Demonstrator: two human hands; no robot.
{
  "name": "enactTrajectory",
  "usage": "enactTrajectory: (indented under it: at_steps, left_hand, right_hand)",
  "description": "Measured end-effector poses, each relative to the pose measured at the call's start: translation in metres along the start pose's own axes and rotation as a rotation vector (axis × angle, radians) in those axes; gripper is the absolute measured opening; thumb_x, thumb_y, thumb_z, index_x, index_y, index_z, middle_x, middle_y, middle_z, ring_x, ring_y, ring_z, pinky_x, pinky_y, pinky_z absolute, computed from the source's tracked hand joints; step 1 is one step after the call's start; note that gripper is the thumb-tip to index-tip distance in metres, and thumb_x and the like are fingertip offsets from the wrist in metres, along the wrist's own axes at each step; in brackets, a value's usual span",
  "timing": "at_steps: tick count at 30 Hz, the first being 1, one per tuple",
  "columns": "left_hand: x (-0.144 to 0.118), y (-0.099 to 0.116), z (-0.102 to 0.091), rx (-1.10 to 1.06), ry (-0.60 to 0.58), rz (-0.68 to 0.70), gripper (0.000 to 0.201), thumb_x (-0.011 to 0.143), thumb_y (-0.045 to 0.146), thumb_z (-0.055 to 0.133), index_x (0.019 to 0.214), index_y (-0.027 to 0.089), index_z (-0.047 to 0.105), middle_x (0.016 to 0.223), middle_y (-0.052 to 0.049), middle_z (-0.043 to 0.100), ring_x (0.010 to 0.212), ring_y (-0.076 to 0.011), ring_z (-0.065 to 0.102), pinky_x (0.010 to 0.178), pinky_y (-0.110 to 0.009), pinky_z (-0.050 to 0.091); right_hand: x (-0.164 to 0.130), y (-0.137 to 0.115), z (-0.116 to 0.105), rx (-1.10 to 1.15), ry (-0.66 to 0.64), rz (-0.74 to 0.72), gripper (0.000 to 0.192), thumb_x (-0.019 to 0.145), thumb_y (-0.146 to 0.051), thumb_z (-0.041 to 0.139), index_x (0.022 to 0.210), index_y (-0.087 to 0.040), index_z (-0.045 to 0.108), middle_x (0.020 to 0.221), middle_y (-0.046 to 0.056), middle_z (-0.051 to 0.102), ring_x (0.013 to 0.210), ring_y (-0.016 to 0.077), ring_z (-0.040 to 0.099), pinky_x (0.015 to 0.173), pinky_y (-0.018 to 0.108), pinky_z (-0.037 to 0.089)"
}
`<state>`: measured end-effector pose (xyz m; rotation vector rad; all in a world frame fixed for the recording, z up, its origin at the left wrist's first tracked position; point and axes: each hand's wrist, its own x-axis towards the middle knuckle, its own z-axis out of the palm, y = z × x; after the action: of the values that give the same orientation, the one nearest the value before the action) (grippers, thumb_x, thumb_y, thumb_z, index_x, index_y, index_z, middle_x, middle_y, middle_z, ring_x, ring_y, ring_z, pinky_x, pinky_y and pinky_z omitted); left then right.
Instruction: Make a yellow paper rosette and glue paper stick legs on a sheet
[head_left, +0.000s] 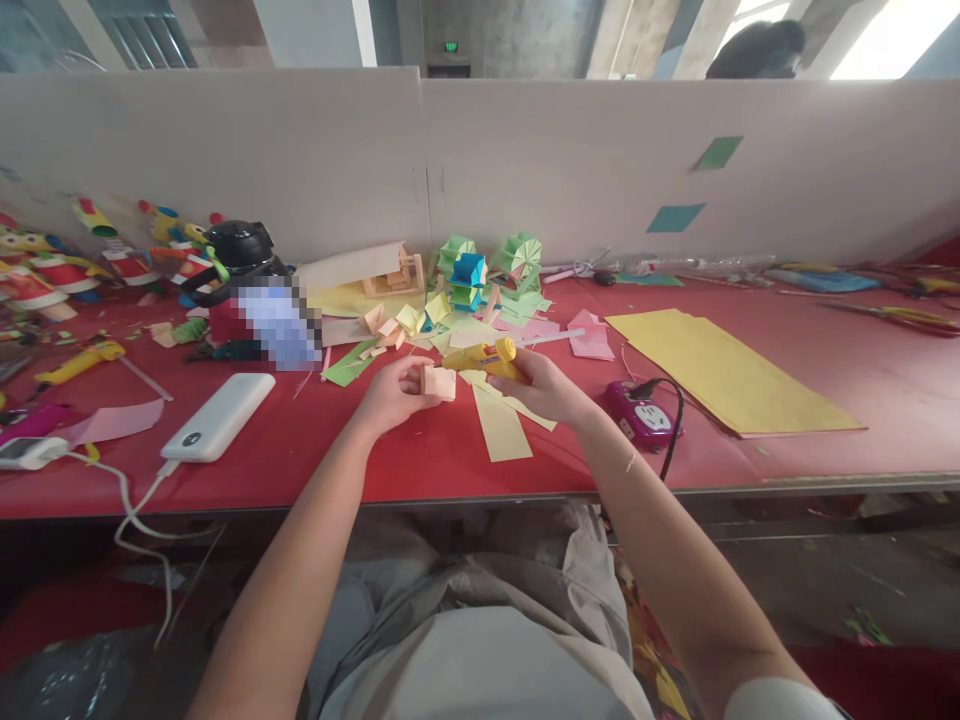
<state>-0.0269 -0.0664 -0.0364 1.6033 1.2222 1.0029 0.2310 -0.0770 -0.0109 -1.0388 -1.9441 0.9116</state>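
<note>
My left hand (396, 392) is closed on a small peach folded-paper piece (438, 383) above the red table (420, 450). In my right hand (544, 385) is a yellow hot glue gun (480, 355), its nozzle pointing left, close over the paper piece. A clear glue stick (555, 337) seems to stick out from behind the gun. Pale yellow paper strips (501, 422) lie beneath the two hands. Just beyond them are small folded paper pieces (409, 320), with green and blue folded-paper balls (469, 275) behind.
At right are yellow paper sheets (727, 370) and a purple power socket (645, 412) with a black cable. On the left lie a white power bank (219, 417), another yellow glue gun (82, 368) and a black-lidded bottle (240, 250). A white partition (562, 170) borders the table's back.
</note>
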Motion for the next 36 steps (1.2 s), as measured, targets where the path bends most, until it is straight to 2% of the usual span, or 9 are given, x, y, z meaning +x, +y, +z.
enactTrajectory:
  at_steps: [5,18,29,36]
  left_hand:
    - [0.0,0.0,-0.001,-0.011,-0.001,0.006,0.059,0.061,0.022,0.087,0.115,0.02,0.064,0.098,-0.006,0.071,0.085,-0.0198,0.07,0.074,-0.031,0.055]
    - [0.0,0.001,-0.002,-0.007,-0.011,0.015,0.059,0.062,0.025,0.087,0.116,0.02,0.063,0.092,-0.006,0.072,0.085,-0.0213,0.071,0.071,-0.032,0.055]
    - [0.001,0.003,-0.001,-0.035,0.046,-0.025,0.056,0.063,0.02,0.086,0.113,0.019,0.061,0.094,-0.005,0.073,0.084,-0.0204,0.072,0.075,-0.033,0.057]
    - [0.001,0.002,-0.002,-0.05,0.051,-0.022,0.06,0.061,0.025,0.088,0.114,0.018,0.062,0.097,-0.006,0.072,0.085,-0.0209,0.072,0.074,-0.032,0.057]
  right_hand:
    - [0.001,0.001,0.005,-0.025,0.005,0.023,0.033,0.087,-0.045,0.063,0.101,-0.015,0.059,0.074,0.0,0.051,0.064,0.0131,0.045,0.057,0.028,0.038]
    - [0.002,-0.007,0.007,-0.042,-0.014,0.018,0.035,0.086,-0.046,0.061,0.1,-0.014,0.058,0.074,-0.001,0.051,0.063,0.0119,0.041,0.06,0.028,0.037]
    - [-0.003,-0.009,0.007,-0.071,-0.065,0.025,0.032,0.087,-0.047,0.06,0.098,-0.016,0.057,0.075,0.0,0.049,0.063,0.0117,0.04,0.056,0.027,0.033]
    - [-0.004,-0.013,0.007,-0.111,-0.061,0.026,0.03,0.087,-0.046,0.06,0.093,-0.017,0.056,0.075,0.0,0.05,0.062,0.0111,0.039,0.056,0.027,0.032]
